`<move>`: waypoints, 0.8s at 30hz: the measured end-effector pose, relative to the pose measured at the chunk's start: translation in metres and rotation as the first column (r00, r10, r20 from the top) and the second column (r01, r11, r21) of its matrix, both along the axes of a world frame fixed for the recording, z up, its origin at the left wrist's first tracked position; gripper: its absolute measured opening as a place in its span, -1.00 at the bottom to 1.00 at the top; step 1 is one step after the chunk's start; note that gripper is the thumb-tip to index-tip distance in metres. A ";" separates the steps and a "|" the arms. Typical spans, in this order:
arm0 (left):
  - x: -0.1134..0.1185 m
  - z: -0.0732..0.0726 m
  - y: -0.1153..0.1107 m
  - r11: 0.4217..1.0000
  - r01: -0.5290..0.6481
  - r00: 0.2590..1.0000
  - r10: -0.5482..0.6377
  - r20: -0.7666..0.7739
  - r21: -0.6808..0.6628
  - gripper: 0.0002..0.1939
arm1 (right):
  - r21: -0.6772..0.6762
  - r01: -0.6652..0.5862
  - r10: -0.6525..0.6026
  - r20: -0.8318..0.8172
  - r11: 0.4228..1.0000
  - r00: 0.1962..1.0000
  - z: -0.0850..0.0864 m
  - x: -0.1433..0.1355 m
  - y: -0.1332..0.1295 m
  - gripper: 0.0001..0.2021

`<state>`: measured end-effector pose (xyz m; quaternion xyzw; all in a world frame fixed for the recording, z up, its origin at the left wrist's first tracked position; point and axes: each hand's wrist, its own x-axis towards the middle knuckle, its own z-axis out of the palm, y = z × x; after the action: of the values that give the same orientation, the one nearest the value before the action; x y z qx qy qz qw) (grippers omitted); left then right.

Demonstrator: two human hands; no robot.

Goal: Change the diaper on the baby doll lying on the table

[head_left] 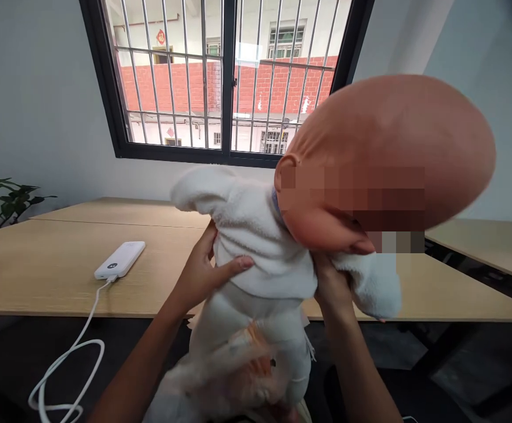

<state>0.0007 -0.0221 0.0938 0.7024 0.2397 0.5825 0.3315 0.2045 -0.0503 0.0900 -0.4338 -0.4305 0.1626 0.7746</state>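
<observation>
A large baby doll is held up in front of me, its bald head tilted far over to the right. It wears a fluffy white top and pale leg wear with an orange and white patch that is blurred. My left hand grips the left side of the doll's trunk, thumb across the front of the top. On the other side my right hand clasps the trunk below the arm, with its fingers partly hidden behind the doll. Both sleeves stick out to the sides.
Behind the doll stands a light wooden table. A white power bank lies on its left part, with a white cable hanging over the front edge. A barred window is behind, a plant far left.
</observation>
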 end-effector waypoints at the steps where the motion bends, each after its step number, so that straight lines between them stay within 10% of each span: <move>1: 0.001 0.003 0.001 1.000 0.004 1.000 -0.004 0.010 0.008 -0.24 | 0.016 -0.011 0.011 0.001 1.000 1.000 0.005 -0.004 0.002 -0.53; 6: 0.002 0.000 0.005 0.999 0.013 1.000 -0.014 -0.023 -0.030 -0.37 | 0.025 -0.004 0.006 -0.098 1.000 0.995 0.011 -0.020 0.011 -0.45; 9: 0.005 -0.020 -0.004 0.967 -0.238 0.968 0.244 -0.060 0.096 -0.39 | -0.004 -0.007 0.006 -0.114 1.000 0.993 0.002 -0.021 0.017 -0.46; 12: 0.011 -0.051 -0.029 0.685 -0.525 0.814 0.577 0.064 0.505 -0.46 | -0.041 0.008 -0.013 -0.127 0.999 0.992 -0.005 -0.019 0.021 -0.43; 14: 0.016 -0.071 -0.049 0.511 -0.380 0.805 0.593 0.004 0.771 -0.62 | -0.053 0.007 -0.014 -0.144 0.999 0.990 -0.006 -0.017 0.021 -0.43; 24: 0.010 -0.129 -0.072 0.660 -0.024 0.717 0.535 -0.447 0.751 -0.69 | 0.005 -0.005 0.006 -0.174 1.000 0.985 -0.008 -0.014 0.017 -0.55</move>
<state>0.0106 -0.0941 -0.0352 0.8768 0.2110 0.4006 -0.1621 0.1909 -0.0329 0.0817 -0.4151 -0.3629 0.2012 0.8096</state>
